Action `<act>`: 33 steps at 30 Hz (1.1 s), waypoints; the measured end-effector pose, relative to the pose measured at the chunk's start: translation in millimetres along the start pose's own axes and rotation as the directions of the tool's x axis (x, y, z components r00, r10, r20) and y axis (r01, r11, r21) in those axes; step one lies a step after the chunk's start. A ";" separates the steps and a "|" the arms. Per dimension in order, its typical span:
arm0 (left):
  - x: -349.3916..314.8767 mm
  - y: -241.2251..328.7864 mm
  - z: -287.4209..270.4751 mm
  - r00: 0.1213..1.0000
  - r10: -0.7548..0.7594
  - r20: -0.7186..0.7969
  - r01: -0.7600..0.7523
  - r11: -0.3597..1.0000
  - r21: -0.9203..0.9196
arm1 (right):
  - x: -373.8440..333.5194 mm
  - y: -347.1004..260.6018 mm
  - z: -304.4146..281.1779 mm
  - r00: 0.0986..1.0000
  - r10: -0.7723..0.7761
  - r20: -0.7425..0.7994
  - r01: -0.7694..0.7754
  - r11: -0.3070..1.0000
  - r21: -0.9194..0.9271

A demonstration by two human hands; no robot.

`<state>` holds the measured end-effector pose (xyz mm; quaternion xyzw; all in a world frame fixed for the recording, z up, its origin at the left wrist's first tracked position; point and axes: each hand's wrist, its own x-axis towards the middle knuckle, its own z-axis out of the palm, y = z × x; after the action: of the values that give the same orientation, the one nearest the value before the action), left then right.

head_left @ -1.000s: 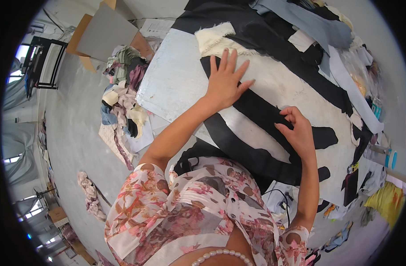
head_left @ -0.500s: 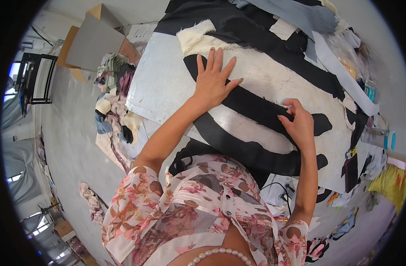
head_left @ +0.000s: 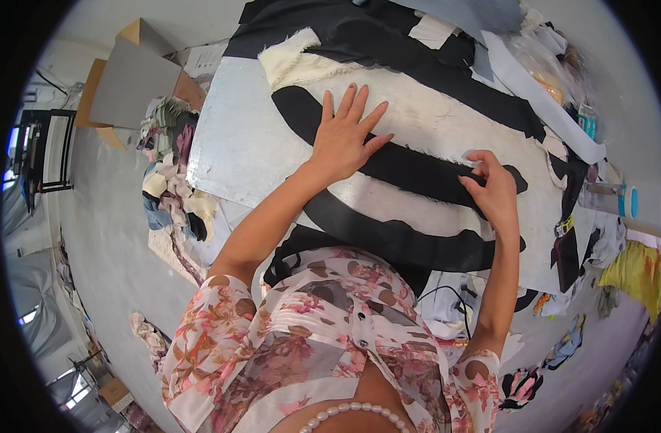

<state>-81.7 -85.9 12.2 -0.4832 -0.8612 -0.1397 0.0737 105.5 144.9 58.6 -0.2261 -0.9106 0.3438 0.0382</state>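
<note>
A long black fabric strip (head_left: 420, 167) with a frayed edge lies slantwise across the pale work table (head_left: 226, 137). My left hand (head_left: 345, 141) is open, pressed flat on the strip's left part, fingers spread and pointing away from me. Over the strip's right part is my right hand (head_left: 495, 189), its thumb and forefinger bent and apart above the cloth; its other fingers are partly hidden. Nearer to me, a second curved black strip (head_left: 395, 234) lies along the table's front. A cream frayed cloth piece (head_left: 291, 61) touches the far left end of the first strip.
Large black cloth (head_left: 446, 76) covers the table's far side. Grey-blue fabric (head_left: 464, 14) and a clear plastic bag (head_left: 543, 72) lie at the far right. Scraps (head_left: 175, 191) heap beside the left edge, near an open cardboard box (head_left: 132, 83). Yellow cloth (head_left: 637, 278) hangs at right.
The view has shifted slightly, so the table sits further left. Relative to the black strip, my left hand has slid a little to the right, and my right hand sits closer to its right end.
</note>
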 end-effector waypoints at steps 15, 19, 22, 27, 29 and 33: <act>17.5 74.6 16.5 0.968 0.209 0.140 -0.198 0.976 -0.094 | -8.3 17.8 -19.1 0.997 0.061 0.047 -0.067 0.989 0.132; 17.9 74.3 17.6 0.966 0.215 0.141 -0.205 0.975 -0.085 | -12.2 34.2 -33.5 0.990 0.140 -0.011 -0.132 0.951 0.281; 18.7 74.3 16.4 0.966 0.218 0.141 -0.208 0.975 -0.082 | -7.7 37.1 -32.3 0.986 0.140 -0.085 -0.127 0.981 0.149; 20.3 77.6 10.8 0.960 0.226 0.163 -0.223 0.974 -0.040 | -6.6 40.9 -23.6 0.984 0.085 -0.154 -0.095 0.994 -0.059; 27.5 89.2 14.8 0.965 0.250 0.075 -0.243 0.965 -0.098 | -5.8 41.4 -21.5 0.986 0.091 -0.143 -0.100 0.993 -0.061; 41.8 121.5 31.7 0.937 0.344 0.058 -0.331 0.929 -0.164 | -4.9 42.3 -22.4 0.989 0.048 -0.143 -0.064 0.992 -0.110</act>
<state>0.3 18.0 13.6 -0.6336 -0.7546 -0.1691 0.0226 131.2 184.4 48.8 -0.2770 -0.9172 0.2752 0.0793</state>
